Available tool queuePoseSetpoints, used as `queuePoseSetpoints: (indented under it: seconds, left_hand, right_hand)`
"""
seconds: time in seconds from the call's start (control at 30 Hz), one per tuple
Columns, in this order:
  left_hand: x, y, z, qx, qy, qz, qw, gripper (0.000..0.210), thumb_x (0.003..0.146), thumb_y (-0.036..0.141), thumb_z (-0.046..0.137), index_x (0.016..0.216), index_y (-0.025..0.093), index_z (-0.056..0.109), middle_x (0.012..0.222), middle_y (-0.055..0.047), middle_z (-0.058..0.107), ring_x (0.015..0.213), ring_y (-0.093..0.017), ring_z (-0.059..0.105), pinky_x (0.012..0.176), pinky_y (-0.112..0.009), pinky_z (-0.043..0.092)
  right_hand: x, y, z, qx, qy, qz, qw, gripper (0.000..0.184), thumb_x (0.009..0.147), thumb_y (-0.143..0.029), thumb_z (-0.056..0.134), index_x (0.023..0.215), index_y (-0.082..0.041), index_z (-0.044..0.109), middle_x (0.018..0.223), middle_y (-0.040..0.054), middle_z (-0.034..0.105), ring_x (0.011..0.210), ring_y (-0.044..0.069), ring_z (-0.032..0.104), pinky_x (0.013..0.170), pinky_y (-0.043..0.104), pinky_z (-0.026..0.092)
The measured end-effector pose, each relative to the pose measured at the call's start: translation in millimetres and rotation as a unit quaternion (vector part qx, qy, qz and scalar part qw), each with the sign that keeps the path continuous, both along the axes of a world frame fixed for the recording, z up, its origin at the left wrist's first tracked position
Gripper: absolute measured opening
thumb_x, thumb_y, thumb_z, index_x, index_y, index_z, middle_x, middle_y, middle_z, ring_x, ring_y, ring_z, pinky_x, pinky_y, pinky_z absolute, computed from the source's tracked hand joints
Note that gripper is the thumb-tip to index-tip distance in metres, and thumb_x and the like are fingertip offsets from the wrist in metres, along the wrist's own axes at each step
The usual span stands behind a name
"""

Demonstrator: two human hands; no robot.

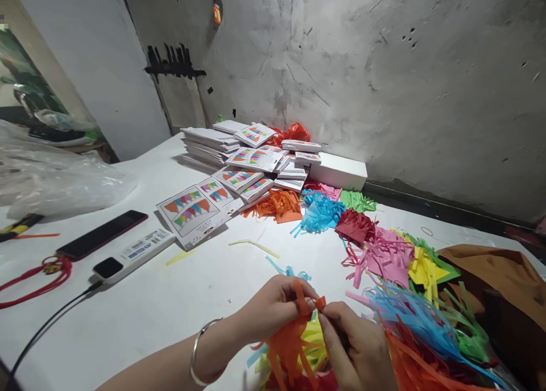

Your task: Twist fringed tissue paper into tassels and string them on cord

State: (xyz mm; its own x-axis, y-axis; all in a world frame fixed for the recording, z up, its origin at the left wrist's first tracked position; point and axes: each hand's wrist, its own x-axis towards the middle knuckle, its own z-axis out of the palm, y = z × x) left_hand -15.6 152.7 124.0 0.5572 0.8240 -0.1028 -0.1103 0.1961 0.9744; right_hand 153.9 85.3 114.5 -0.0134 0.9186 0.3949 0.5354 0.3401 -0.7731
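My left hand point(277, 303), with a silver bangle on its wrist, is closed on an orange paper tassel point(288, 345) whose cut strips hang below the fingers. My right hand point(358, 342) pinches the upper end of that same orange tassel, so both hands meet at its top. Under the hands lie yellow fringed strips point(313, 337) and some dark red paper, partly hidden. To the right of my right hand are blue fringed strips point(418, 311) and a pile of orange-red fringe point(420, 357).
Fringed paper bundles in orange point(285, 206), blue point(319, 212), pink point(390, 257) and yellow point(426, 269) line the back. Behind them stand stacked printed cards point(209, 146) and a white box point(341, 170). At left lie a phone point(102, 234), a white cabled device point(134, 254) and clear plastic point(72, 181). Brown cloth point(490, 271) is at right.
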Motion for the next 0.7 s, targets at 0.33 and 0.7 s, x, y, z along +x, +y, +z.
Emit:
queuePoseSetpoints:
  seconds: [0.33, 0.7]
  left_hand:
    - [-3.1, -2.5, 1.0, 0.258, 0.135, 0.007, 0.957, 0.024, 0.09, 0.033, 0.06, 0.084, 0.015, 0.075, 0.076, -0.006, 0.072, 0.068, -0.015, 0.06, 0.065, -0.025, 0.044]
    - [26.9, -28.6, -57.9, 0.499, 0.234, -0.087, 0.83, 0.011, 0.091, 0.019, 0.056, 0.089, 0.021, 0.067, 0.081, -0.006, 0.072, 0.074, -0.02, 0.065, 0.065, -0.028, 0.044]
  right_hand:
    - [4.6, 9.1, 4.6, -0.245, 0.249, 0.095, 0.932, 0.053, 0.088, -0.063, 0.059, 0.116, -0.018, 0.058, 0.062, -0.0056, 0.059, 0.041, 0.011, 0.052, 0.039, 0.021, 0.044]
    - [15.4, 29.2, 3.6, -0.014, 0.26, -0.071, 0.963, 0.026, 0.092, -0.048, 0.062, 0.084, -0.023, 0.061, 0.078, 0.0002, 0.064, 0.074, 0.015, 0.062, 0.068, 0.025, 0.052]
